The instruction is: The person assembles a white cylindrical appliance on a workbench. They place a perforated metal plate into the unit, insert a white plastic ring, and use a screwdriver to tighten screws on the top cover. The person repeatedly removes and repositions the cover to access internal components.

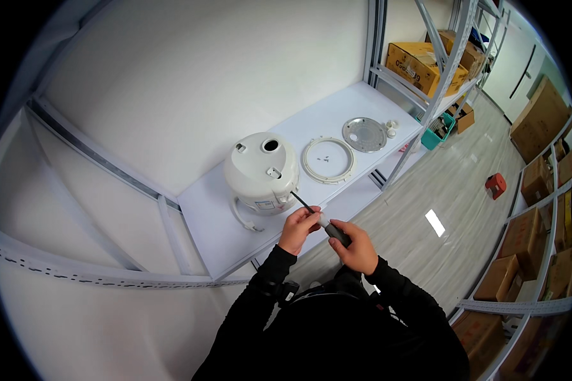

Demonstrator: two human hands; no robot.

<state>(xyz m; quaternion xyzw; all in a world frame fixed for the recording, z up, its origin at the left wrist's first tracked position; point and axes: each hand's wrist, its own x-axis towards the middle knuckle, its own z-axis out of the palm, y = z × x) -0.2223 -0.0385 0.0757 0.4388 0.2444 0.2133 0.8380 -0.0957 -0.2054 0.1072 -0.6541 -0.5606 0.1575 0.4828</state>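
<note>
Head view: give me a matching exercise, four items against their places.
Items:
1. screwdriver
2. white cooker body
3. white ring
4. round metal plate

Places:
A. flat on the shelf between cooker body and metal plate
B. held in both hands, left hand and right hand
C. farthest along the shelf
D. on the shelf nearest the hands

Pairs: 1-B, 2-D, 3-A, 4-C

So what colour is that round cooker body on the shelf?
White, seen clearly in the head view: the cooker body.
</note>
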